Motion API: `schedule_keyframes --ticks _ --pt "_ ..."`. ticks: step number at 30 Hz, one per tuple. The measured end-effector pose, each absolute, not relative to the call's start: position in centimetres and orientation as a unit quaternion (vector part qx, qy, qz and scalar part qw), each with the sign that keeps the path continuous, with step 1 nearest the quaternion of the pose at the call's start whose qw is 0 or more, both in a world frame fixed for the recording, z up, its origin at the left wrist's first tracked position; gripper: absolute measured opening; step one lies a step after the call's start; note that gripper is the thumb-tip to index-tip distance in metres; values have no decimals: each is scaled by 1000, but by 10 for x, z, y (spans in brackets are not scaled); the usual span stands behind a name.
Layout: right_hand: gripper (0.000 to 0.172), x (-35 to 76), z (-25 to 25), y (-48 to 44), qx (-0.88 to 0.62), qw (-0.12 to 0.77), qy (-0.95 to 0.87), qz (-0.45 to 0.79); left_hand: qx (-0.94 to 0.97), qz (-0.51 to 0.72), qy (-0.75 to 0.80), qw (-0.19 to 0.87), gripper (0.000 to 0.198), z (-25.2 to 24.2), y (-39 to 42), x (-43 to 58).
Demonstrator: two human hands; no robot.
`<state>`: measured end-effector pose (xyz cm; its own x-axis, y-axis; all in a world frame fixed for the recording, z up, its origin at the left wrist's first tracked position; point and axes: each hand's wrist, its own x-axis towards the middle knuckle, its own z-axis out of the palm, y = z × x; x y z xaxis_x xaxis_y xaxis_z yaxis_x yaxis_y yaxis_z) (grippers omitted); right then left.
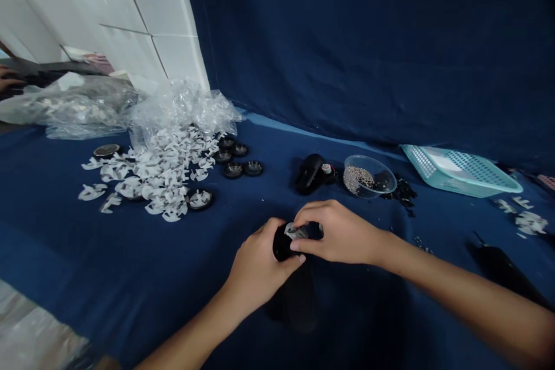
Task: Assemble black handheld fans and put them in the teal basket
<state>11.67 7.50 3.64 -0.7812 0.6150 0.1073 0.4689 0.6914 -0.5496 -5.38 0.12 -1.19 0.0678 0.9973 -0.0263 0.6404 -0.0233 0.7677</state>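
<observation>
Near the middle of the table, my left hand [255, 266] is wrapped around a black rounded housing [281, 247]. A small grey-white plastic piece [295, 232] sits at the top end of this housing. My right hand [340, 234] pinches that piece between thumb and forefinger, touching the housing. Below, a dark elongated part runs down in shadow; whether it belongs to the housing I cannot tell. Just beyond my hands lies another black device [310, 173] with a small motor-like end [327, 170].
At left, a heap of white plastic pieces [160, 167] spills from clear bags [186, 104], beside several round black caps [233, 170]. Rightward are a clear bowl of small screws [359, 179], small black parts [404, 192], a turquoise basket [470, 179] and a black object [503, 269]. Another person's hand [8, 78] shows far left.
</observation>
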Motion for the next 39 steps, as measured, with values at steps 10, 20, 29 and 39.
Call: schedule_keyframes --ticks 10,20,29,39 --pt "37 160 28 67 -342 168 -889 254 659 318 592 338 40 -23 -2 -62" --pt "9 111 25 66 -287 111 -932 194 656 328 598 322 48 -28 -3 -61" --pt "15 113 27 67 -273 127 -926 229 656 331 600 316 50 -31 -3 -62" --pt "53 202 -9 1 -458 38 -866 195 647 324 605 334 46 -33 -2 -61"
